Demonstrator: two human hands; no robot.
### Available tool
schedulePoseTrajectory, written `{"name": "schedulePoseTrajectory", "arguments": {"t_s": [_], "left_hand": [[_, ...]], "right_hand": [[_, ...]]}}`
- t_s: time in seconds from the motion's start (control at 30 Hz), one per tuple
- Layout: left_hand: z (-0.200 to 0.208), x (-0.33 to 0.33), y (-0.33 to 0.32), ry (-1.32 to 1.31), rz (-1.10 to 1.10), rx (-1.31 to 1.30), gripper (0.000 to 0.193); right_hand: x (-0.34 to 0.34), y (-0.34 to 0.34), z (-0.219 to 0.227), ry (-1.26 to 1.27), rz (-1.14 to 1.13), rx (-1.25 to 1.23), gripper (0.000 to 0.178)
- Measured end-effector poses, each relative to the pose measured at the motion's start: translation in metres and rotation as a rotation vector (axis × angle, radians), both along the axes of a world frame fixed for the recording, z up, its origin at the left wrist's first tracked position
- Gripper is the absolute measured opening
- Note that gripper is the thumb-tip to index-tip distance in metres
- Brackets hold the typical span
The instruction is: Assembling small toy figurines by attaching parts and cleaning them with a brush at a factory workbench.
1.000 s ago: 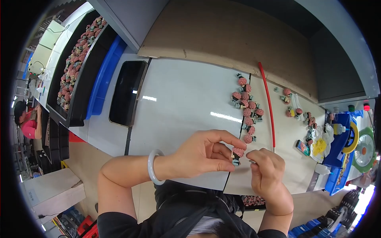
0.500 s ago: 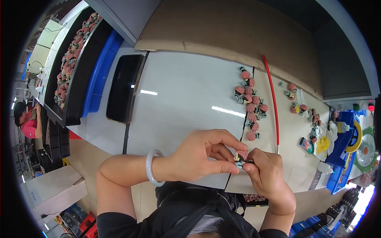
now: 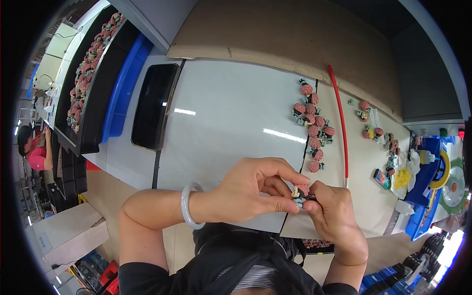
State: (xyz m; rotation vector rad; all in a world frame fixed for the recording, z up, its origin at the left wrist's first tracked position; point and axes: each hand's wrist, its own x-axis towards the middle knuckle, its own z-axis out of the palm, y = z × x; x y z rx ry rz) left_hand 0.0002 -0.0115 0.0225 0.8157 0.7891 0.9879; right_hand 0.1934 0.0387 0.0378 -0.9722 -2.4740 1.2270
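Note:
My left hand (image 3: 248, 191), with a pale bangle (image 3: 185, 206) at its wrist, pinches a small figurine (image 3: 301, 189) between thumb and fingertips. The figurine has a knobbly pink top, a cream part and a pale blue-green base. My right hand (image 3: 335, 209) is closed on a thin dark tool (image 3: 309, 197), whose tip meets the figurine's side. Most of that tool is hidden in the fingers, so its kind does not show. Beyond my hands, several similar figurines (image 3: 313, 131) lie in an uneven line on the white tabletop (image 3: 226, 118).
A long red stick (image 3: 339, 113) lies right of the line, with more figurines (image 3: 391, 142) farther right. At left are a dark phone (image 3: 156, 105), a blue bin (image 3: 118, 108) and a black tray (image 3: 93, 123) of figurines. A cardboard-brown panel (image 3: 280, 44) borders the far side.
The figurine stays pinched in my left hand with the tool against it; both hands shift very slightly. The view has moved a little.

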Motion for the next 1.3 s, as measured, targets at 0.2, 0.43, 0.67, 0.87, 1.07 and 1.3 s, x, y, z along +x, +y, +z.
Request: {"name": "schedulePoseTrajectory", "arguments": {"t_s": [0.2,0.43,0.67,0.87,1.07,1.3], "left_hand": [[0.001,-0.001,0.005,-0.138,0.005,-0.09,0.032],[-0.003,-0.005,0.009,-0.162,-0.087,-0.189,0.029],[-0.004,0.002,0.005,0.043,-0.005,0.023,0.032],[-0.002,0.002,0.006,0.099,-0.021,-0.013,0.031],[-0.005,0.003,0.006,0.158,0.008,0.037,0.03],[-0.006,0.005,0.005,0.14,0.027,0.046,0.03]], "right_hand": [[0.001,0.003,-0.002,0.248,-0.177,0.23,0.023],[-0.008,0.006,-0.005,0.14,-0.067,0.349,0.022],[-0.003,0.004,-0.004,0.077,-0.057,0.361,0.028],[-0.004,0.002,-0.004,0.029,-0.051,0.4,0.028],[-0.007,0.001,-0.006,0.009,-0.082,0.276,0.027],[-0.004,0.0,-0.003,-0.036,-0.099,0.188,0.022]]}}
